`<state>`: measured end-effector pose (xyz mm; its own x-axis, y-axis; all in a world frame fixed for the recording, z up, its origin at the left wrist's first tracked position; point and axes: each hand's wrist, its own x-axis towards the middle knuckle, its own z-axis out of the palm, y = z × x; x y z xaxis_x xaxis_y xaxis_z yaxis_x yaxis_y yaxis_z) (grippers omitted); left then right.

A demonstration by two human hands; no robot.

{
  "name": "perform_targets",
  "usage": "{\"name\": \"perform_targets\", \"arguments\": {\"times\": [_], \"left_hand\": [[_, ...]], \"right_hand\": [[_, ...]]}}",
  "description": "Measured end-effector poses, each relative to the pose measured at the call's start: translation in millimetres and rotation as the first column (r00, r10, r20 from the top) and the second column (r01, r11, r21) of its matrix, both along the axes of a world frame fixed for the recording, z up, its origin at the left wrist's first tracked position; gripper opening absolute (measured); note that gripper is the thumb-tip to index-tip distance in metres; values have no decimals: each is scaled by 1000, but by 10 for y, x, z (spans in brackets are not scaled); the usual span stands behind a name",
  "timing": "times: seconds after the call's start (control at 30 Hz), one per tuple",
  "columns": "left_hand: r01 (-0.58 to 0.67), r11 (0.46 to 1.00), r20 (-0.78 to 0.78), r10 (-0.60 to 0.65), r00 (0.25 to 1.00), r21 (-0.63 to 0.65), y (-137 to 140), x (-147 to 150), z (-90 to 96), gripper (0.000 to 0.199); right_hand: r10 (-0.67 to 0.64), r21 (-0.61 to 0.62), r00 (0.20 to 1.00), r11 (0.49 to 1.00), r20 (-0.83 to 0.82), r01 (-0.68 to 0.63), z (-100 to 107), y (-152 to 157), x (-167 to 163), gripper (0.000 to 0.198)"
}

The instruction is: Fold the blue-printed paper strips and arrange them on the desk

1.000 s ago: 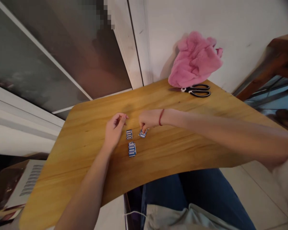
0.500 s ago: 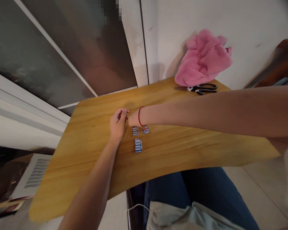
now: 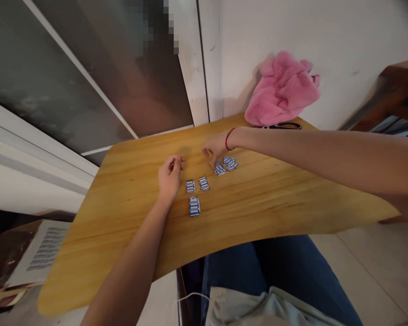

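My left hand [image 3: 170,176] rests on the wooden table, fingers curled in with thumb and forefinger close together. Whatever it may hold is too small to make out. Over to its right, my right hand [image 3: 216,146], with a red cord on the wrist, reaches down with fingers apart. One fingertip is at a fanned pile of blue-and-white labels [image 3: 220,169]. Right beside that lies another loose pile of labels [image 3: 230,163]. Nearer to me are a small label stack [image 3: 190,186], a second stack [image 3: 204,183] and a longer stack [image 3: 194,206].
A pink plush cloth [image 3: 282,93] sits at the table's back edge against the wall. Black-handled scissors [image 3: 290,126] lie before it, partly hidden by my right forearm. A glass door [image 3: 98,68] borders the table [image 3: 122,235] at the back left. A box with a printed sheet [image 3: 44,251] stands below left.
My right hand has moved right, away from my left hand, to the fanned labels. Its arm no longer covers the label piles. My left hand has barely moved.
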<state>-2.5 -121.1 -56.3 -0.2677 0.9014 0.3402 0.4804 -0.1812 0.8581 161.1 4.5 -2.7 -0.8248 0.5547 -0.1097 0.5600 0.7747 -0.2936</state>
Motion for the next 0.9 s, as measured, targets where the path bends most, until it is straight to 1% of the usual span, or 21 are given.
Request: {"name": "perform_targets", "arguments": {"times": [0.1, 0.13, 0.2, 0.27, 0.37, 0.5, 0.6, 0.73, 0.77, 0.83, 0.87, 0.9], "left_hand": [[-7, 1000, -16, 7, 1000, -18, -4, 7, -6, 26], [-10, 1000, -24, 10, 1000, -24, -6, 8, -8, 26], [-16, 999, -40, 15, 999, -29, -10, 12, -13, 28], [-16, 999, -51, 14, 999, -34, -12, 16, -19, 28], [-11, 999, -54, 9, 998, -42, -14, 19, -27, 28], [18, 999, -19, -19, 1000, -49, -21, 21, -31, 28], [39, 998, -2, -39, 999, -53, -29, 27, -24, 28], [45, 998, -16, -46, 999, -53, -66, 58, 21, 26], [57, 997, -43, -59, 997, -46, -86, 76, 39, 25], [118, 993, -135, -121, 983, -32, -142, 129, 78, 23], [162, 986, -188, -166, 968, -36, -177, 164, 97, 22], [211, 976, -239, -217, 946, -50, -215, 204, 114, 21]], "right_hand": [[-9, -22, 975, 1000, 222, 15, -87, -13, 99, 35], [-5, -17, 971, 1000, 238, 9, -105, -25, 121, 36], [11, -6, 976, 1000, 219, -10, -122, -46, 149, 37], [26, -8, 969, 1000, 248, -25, -123, -55, 159, 37], [38, -30, 955, 999, 293, -30, -128, -44, 153, 36], [40, -62, 957, 998, 286, -24, -173, -36, 131, 32], [15, -73, 967, 997, 254, 4, -187, -61, 116, 29], [-19, -110, 992, 993, 121, 33, -83, -154, 159, 45], [-13, -139, 997, 990, 78, 24, -44, -193, 197, 44], [6, -217, 1000, 976, -7, -8, 3, -297, 316, 31], [9, -259, 999, 966, -41, -19, -3, -362, 397, 22], [-5, -299, 997, 954, -81, -19, -34, -434, 489, 19]]}}
